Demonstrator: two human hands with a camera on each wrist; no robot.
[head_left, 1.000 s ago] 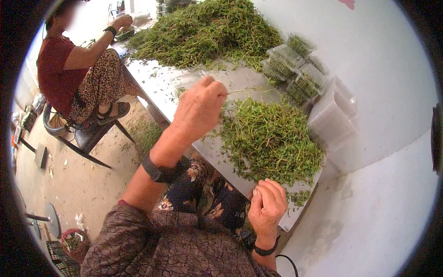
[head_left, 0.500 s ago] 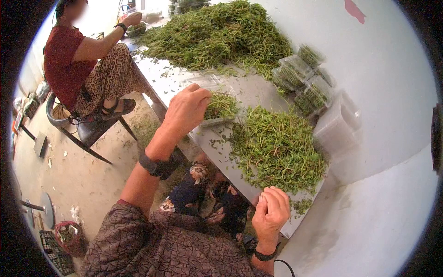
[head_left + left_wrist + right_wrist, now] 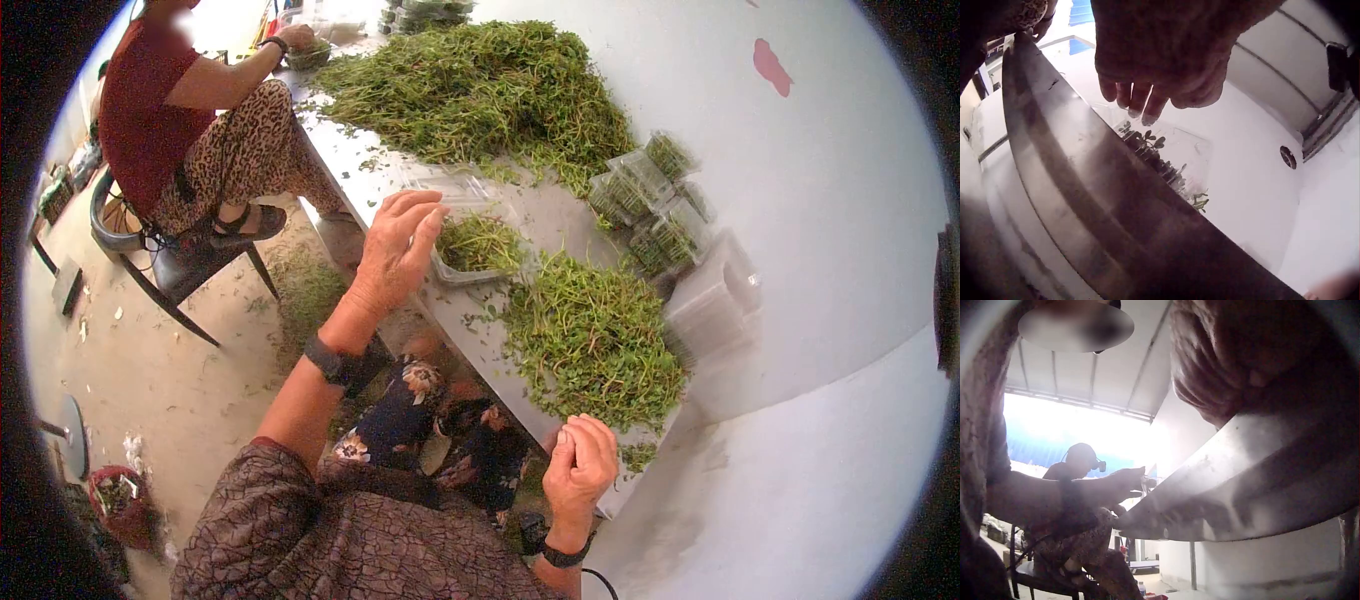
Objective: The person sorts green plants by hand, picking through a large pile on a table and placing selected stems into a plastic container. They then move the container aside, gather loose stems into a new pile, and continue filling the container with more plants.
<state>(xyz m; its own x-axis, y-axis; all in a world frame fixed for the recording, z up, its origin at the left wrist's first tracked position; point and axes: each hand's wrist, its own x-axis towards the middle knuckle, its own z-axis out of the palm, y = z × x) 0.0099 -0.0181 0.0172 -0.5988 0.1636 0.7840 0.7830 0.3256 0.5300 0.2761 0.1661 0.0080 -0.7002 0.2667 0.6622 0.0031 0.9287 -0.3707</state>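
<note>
My left hand (image 3: 398,250) is held at the near left edge of a clear plastic box (image 3: 470,279) partly filled with leafy green sprigs (image 3: 480,243). Its fingers are extended, with nothing showing between them. In the left wrist view, the left fingertips (image 3: 1150,119) hang just above the sprigs in the box. Beside the near corner of a loose pile of greens (image 3: 600,340), my right hand (image 3: 582,467) stays at the table edge. The right fingers are loosely bent, and no stem shows in them.
A bigger heap of greens (image 3: 480,95) covers the far part of the metal table (image 3: 560,215). Filled clear boxes (image 3: 640,195) and a stack of empty boxes (image 3: 712,300) stand by the wall. At the left, another person (image 3: 150,110) sits on a chair (image 3: 190,270).
A second ago my left hand pinched a thin stem; now it has moved back to the box's edge and its fingers have spread from it. The right hand has hardly moved.
</note>
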